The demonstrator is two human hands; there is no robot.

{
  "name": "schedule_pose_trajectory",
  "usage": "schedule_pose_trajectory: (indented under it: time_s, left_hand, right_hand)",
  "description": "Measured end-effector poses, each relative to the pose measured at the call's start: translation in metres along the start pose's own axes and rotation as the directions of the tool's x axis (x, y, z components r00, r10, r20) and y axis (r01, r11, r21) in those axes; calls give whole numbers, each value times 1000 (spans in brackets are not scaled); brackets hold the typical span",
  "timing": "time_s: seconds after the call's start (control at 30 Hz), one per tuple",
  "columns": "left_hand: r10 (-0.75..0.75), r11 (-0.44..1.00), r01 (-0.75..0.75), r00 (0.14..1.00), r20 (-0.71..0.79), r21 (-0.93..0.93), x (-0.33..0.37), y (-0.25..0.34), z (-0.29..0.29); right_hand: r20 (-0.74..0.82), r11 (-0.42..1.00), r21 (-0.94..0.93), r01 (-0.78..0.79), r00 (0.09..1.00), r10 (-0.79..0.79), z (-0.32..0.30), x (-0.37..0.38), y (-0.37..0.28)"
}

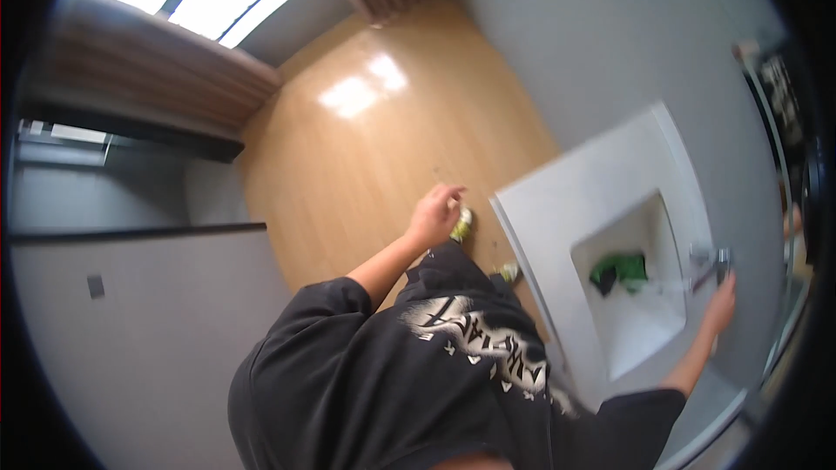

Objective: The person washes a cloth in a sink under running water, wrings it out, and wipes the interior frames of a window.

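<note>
On the right, my right hand [721, 300] reaches along the wall side of a white sink [585, 283], its fingers closed around the handle of a chrome faucet [710, 259]. A pale streak that looks like running water [664, 286] comes from the spout. Inside the basin lies a crumpled green and black cloth [620, 271], beside where the streak lands. My left hand [438, 213] hovers in front of my body, left of the counter edge. Its fingers are loosely bent and apart, and nothing shows in them.
The white counter [557, 200] juts out with a corner near my legs. A mirror [788, 174] hangs on the right wall. Grey cabinet panels [165, 313] stand at left. Wooden floor [366, 157] stretches toward brown curtains [157, 61] and a bright window [218, 0].
</note>
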State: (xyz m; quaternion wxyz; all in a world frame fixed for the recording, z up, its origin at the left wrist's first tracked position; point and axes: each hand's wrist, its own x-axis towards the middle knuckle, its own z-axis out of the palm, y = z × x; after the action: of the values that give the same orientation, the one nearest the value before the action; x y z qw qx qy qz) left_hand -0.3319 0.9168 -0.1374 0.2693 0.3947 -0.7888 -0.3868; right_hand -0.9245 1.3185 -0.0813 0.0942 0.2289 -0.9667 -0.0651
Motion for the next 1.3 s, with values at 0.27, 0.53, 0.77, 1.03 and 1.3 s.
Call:
schedule_pose_trajectory:
  time_s: [0.27,0.53,0.77,1.03,1.3]
  left_hand:
    - [71,992,-80,994,84,100,-48,36,35]
    - [7,970,-52,982,190,237,-79,54,37]
    - [-50,965,11,989,142,263,-78,73,39]
    - [-6,969,-53,971,240,240,-65,93,77]
    - [211,959,-282,740,638,11,-8,187,176]
  right_hand:
    - [-186,701,709,-76,939,290,46,-53,-83]
    - [254,764,626,155,886,-388,135,-141,-155]
    - [583,867,470,-162,795,-167,163,-137,-152]
    - [520,449,808,-382,820,-238,94,-121,-76]
    - [235,451,876,-170,968,-90,73,-155,-90]
